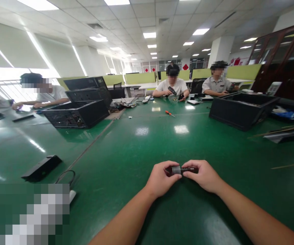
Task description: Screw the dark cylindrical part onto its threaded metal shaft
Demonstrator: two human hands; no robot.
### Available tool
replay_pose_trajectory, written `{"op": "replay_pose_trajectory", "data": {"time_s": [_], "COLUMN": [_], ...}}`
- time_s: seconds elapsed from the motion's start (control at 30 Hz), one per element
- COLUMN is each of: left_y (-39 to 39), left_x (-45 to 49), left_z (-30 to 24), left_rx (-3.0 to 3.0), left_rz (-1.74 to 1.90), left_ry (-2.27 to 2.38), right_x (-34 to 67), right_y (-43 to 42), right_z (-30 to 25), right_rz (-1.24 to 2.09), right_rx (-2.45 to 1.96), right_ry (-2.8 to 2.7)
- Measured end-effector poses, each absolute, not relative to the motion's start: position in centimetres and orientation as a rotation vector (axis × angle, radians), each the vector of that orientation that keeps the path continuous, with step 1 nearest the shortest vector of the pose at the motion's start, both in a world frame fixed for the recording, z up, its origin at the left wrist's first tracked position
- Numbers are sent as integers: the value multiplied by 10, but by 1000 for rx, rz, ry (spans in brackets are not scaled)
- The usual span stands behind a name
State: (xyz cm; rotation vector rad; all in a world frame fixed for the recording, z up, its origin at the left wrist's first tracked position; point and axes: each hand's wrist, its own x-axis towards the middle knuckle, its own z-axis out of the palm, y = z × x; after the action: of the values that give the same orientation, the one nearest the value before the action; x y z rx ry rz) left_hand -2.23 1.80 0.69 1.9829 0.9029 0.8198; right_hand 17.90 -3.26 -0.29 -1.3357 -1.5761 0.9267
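Above the green tabletop (pixel 147 143), near its front, my left hand (pixel 160 178) grips a small grey metal cylinder (pixel 176 169) between thumb and fingers. A dark end of it is partly covered by my left palm. From the cylinder's right side runs a thin, dark, ridged shaft (pixel 187 169). Pinched around that shaft are the thumb and fingers of my right hand (pixel 204 177). The fingertips of both hands nearly meet. Whether cylinder and shaft are one piece I cannot tell.
A black computer case (pixel 243 110) stands back right, another open case (pixel 78 112) back left. An orange screwdriver (pixel 169 113) lies farther off. Left of me are a black box-shaped part (pixel 41 168) and a cable (pixel 67 175). Several people work around the table, one person (pixel 172 85) opposite me.
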Motion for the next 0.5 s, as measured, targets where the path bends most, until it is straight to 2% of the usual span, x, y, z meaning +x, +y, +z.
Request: {"op": "replay_pose_trajectory", "data": {"time_s": [0.5], "left_y": [16], "left_x": [-25], "left_z": [17], "left_rx": [2049], "left_rz": [798], "left_ry": [983], "right_x": [174], "right_y": [-35], "right_z": [2], "right_rz": [843], "right_rx": [-1329], "right_ry": [-1653]}}
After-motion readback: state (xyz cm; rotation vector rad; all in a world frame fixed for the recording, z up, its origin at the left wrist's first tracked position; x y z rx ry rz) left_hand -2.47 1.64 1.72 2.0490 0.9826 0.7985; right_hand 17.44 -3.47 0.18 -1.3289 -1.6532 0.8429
